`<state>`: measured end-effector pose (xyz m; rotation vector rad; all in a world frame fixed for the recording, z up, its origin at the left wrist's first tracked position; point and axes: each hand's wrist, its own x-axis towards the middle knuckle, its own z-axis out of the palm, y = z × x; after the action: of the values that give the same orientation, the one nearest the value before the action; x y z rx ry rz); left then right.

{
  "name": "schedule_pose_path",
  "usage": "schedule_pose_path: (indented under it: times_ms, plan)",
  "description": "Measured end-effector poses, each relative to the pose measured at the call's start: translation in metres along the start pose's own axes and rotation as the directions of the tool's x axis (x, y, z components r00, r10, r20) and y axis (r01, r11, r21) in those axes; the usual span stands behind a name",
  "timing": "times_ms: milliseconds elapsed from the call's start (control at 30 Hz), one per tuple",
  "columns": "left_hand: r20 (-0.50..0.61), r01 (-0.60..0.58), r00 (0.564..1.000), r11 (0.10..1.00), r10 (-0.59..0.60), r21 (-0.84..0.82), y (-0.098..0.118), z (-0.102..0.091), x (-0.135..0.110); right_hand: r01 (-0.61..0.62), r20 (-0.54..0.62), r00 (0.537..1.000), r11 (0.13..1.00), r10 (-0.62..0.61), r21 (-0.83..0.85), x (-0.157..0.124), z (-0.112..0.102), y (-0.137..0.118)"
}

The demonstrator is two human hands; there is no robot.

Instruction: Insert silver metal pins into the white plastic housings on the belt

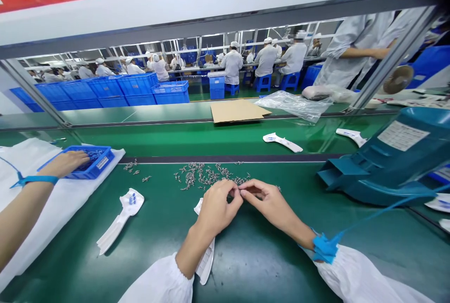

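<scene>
My left hand (218, 207) and my right hand (270, 203) meet fingertip to fingertip above the green worktop. Both are closed in a pinch; whatever lies between the fingers is tiny and dark, too small to name. Just beyond them a loose pile of small metal pieces (207, 174) is spread on the surface. Beneath my left forearm lies a white curved plastic shell (207, 263), partly hidden by the arm. Another white shell (121, 218), with blue pieces at its wide end, rests to the left. My right wrist wears a blue strap (325, 247).
At the left, a co-worker's hand (72, 161) reaches into a blue bin (100, 165) on white sheeting. A teal blower-like machine (390, 153) stands at the right. White shells (283, 142) lie on the green belt (168, 139), with cardboard (237, 111) and plastic film (295, 104) behind.
</scene>
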<state>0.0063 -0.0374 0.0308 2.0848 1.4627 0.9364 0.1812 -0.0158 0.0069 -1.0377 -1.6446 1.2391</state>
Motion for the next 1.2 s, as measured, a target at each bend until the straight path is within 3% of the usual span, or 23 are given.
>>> schedule_pose_path:
  times_ms: [200, 300, 433, 600, 700, 800, 967, 1100, 1200]
  plan:
    - [0.050, 0.026, 0.999, 0.984, -0.018, -0.178, 0.004, -0.005, 0.003, -0.024, 0.068, 0.998, 0.988, 0.014, 0.151, 0.000, -0.007, -0.004]
    - [0.080, 0.051, 0.996, 0.967, -0.032, -0.248, 0.005, -0.007, 0.003, -0.033, 0.076, 0.997, 0.988, 0.022, 0.148, 0.000, -0.008, -0.005]
    - [0.111, 0.106, 0.991, 0.945, -0.074, -0.308, 0.002, -0.005, 0.003, 0.019, 0.062, 0.998, 0.999, -0.021, 0.037, -0.002, -0.007, -0.005]
    - [0.130, 0.127, 0.988, 0.939, -0.089, -0.321, -0.004, -0.001, 0.003, 0.133, -0.007, 0.990, 0.958, -0.140, -0.252, -0.006, -0.005, -0.008]
    - [0.084, 0.092, 0.994, 0.952, -0.070, -0.291, -0.001, -0.004, 0.003, 0.124, -0.048, 0.989, 0.950, -0.143, -0.288, -0.006, -0.005, -0.007]
    - [0.035, 0.007, 0.999, 0.972, 0.002, -0.235, 0.002, -0.011, 0.002, 0.072, -0.062, 0.994, 0.972, -0.088, -0.222, -0.005, -0.005, -0.003]
    - [0.044, -0.140, 0.989, 0.987, 0.144, -0.075, -0.001, -0.016, 0.001, 0.026, -0.063, 0.997, 0.981, -0.039, -0.193, -0.005, -0.005, -0.002]
    - [0.059, -0.174, 0.984, 0.980, 0.170, 0.091, -0.005, -0.010, 0.001, 0.125, -0.087, 0.981, 0.903, -0.175, -0.410, -0.008, -0.003, -0.007]
    - [0.071, -0.179, 0.983, 0.971, 0.170, 0.158, -0.006, -0.005, 0.001, 0.245, -0.077, 0.938, 0.802, -0.339, -0.545, -0.011, -0.002, -0.008]
